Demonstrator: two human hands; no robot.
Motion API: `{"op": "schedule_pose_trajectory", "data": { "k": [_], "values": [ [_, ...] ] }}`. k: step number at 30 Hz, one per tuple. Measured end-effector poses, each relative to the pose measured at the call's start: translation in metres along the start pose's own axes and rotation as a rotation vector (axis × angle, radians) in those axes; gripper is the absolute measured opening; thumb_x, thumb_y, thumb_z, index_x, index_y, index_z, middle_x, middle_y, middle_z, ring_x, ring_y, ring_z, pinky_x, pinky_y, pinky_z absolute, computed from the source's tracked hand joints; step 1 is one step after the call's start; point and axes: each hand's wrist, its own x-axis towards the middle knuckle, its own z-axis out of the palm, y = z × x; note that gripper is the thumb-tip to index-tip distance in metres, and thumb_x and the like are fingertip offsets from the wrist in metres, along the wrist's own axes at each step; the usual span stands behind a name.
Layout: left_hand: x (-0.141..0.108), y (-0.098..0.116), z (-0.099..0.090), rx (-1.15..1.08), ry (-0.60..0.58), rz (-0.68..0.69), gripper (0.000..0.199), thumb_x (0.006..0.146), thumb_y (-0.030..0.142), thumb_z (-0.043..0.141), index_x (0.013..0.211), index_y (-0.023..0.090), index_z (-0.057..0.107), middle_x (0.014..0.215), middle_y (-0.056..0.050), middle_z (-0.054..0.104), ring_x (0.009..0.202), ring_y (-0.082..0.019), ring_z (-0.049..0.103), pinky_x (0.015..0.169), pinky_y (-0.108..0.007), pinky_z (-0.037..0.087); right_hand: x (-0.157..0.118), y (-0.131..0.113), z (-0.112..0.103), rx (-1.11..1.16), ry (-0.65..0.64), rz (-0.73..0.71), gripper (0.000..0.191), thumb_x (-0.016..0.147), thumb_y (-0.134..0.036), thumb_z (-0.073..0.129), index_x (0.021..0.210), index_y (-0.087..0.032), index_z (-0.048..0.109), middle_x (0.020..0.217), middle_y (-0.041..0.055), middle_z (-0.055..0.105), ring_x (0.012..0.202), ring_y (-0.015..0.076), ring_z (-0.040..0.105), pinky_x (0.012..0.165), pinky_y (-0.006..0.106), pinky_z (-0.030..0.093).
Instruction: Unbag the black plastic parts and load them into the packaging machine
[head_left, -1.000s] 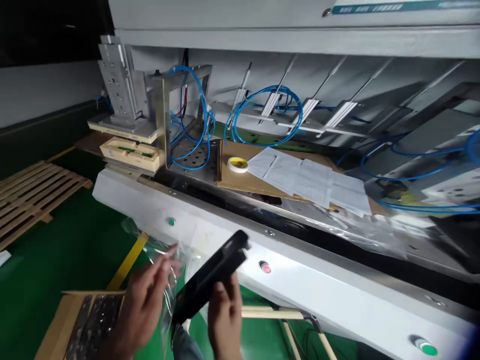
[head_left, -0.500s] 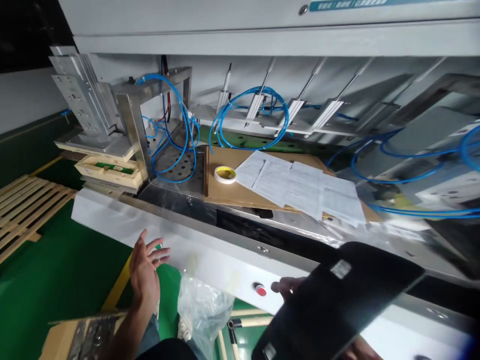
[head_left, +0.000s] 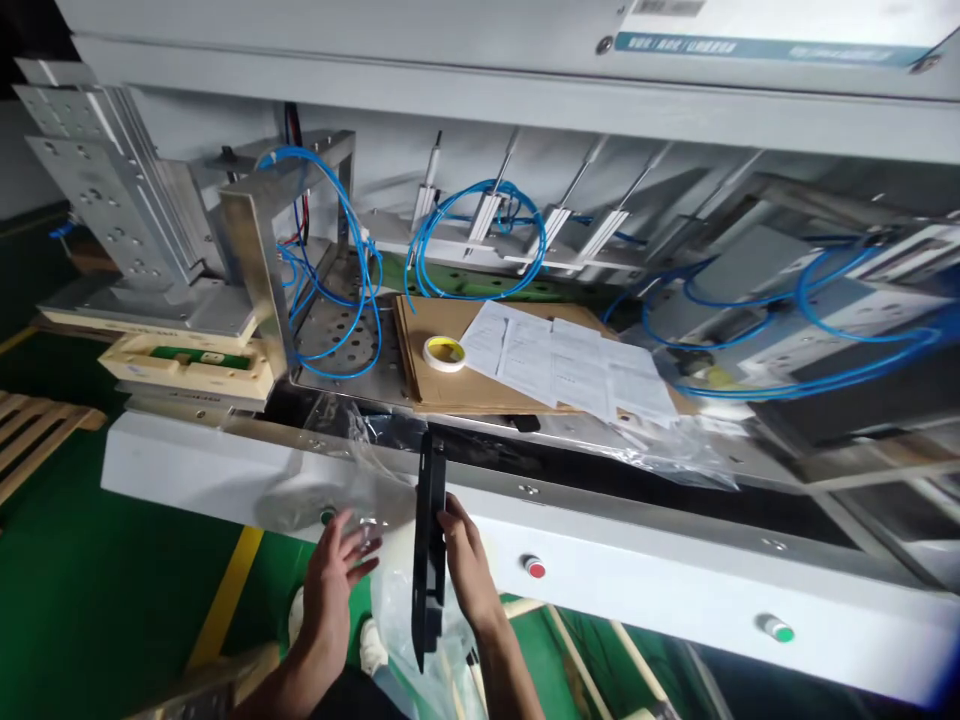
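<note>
Held almost edge-on in front of me is a black flat panel (head_left: 429,545) with raised parts along one side. My right hand (head_left: 466,560) grips its right side, thumb and fingers closed on it. To the left of the panel, my left hand (head_left: 337,560) is open, fingers spread and apart from the panel. Clear plastic film (head_left: 322,490) lies over the white front rail (head_left: 202,470), just beyond the left fingertips. More clear plastic (head_left: 401,610) hangs below, partly hidden by the panel.
Brown cardboard (head_left: 480,390) on the bench bears paper sheets (head_left: 577,360) and a tape roll (head_left: 444,354). A red button (head_left: 534,567) and a green button (head_left: 782,634) sit on the rail. Blue hoses (head_left: 480,290) loop behind. A metal fixture (head_left: 255,270) stands left.
The black panel swings from the lower right to the middle and turns edge-on in my right hand. My left hand shifts right and slightly down. Plastic film now shows over the rail.
</note>
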Motion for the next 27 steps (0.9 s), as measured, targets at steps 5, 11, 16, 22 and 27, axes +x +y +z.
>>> {"op": "schedule_pose_trajectory", "data": {
  "k": [5, 11, 16, 22, 27],
  "values": [
    [-0.008, 0.023, -0.049, 0.539, -0.184, -0.338, 0.077, 0.092, 0.082, 0.052, 0.091, 0.008, 0.072, 0.079, -0.022, 0.077, 0.051, -0.026, 0.071, 0.045, -0.031, 0.053, -0.001, 0.013, -0.013, -0.049, 0.12, 0.039, 0.064, 0.078, -0.068, 0.068, 0.123, -0.024, 0.078, 0.132, 0.0104, 0.076, 0.136, 0.0371, 0.058, 0.117, 0.049, 0.046],
    [-0.005, 0.067, -0.035, 0.825, -0.285, 0.72, 0.043, 0.094, 0.063, 0.069, 0.105, 0.022, 0.081, 0.112, -0.017, 0.08, 0.11, -0.034, 0.075, 0.102, -0.047, 0.06, -0.01, 0.002, -0.015, 0.006, 0.146, 0.029, 0.058, 0.085, -0.063, 0.059, 0.122, -0.022, 0.075, 0.133, 0.0099, 0.075, 0.132, 0.0347, 0.06, 0.12, 0.049, 0.04],
    [0.075, 0.076, 0.008, 1.141, -0.341, 1.119, 0.041, 0.099, 0.048, 0.064, 0.133, 0.026, 0.072, 0.149, -0.018, 0.064, 0.148, -0.041, 0.051, 0.13, -0.066, 0.025, -0.012, -0.002, -0.016, -0.011, 0.21, -0.014, 0.048, 0.084, -0.059, 0.06, 0.112, -0.024, 0.075, 0.119, 0.0085, 0.078, 0.115, 0.0329, 0.065, 0.109, 0.046, 0.047],
    [0.129, 0.076, 0.027, 1.366, -0.492, 1.137, 0.042, 0.1, 0.05, 0.058, 0.127, 0.021, 0.072, 0.146, -0.021, 0.064, 0.146, -0.041, 0.052, 0.128, -0.061, 0.03, -0.012, 0.01, -0.03, 0.005, 0.309, 0.01, 0.055, 0.085, -0.063, 0.054, 0.112, -0.02, 0.073, 0.118, 0.0092, 0.076, 0.11, 0.03, 0.062, 0.103, 0.043, 0.045],
    [0.14, 0.079, 0.052, 1.391, -0.554, 1.102, 0.044, 0.101, 0.052, 0.055, 0.123, 0.019, 0.072, 0.139, -0.022, 0.068, 0.141, -0.037, 0.056, 0.128, -0.057, 0.029, -0.009, 0.014, -0.039, 0.071, 0.379, -0.012, 0.055, 0.084, -0.065, 0.054, 0.105, -0.018, 0.074, 0.113, 0.0111, 0.079, 0.103, 0.0288, 0.065, 0.098, 0.042, 0.047]
  ]
}}
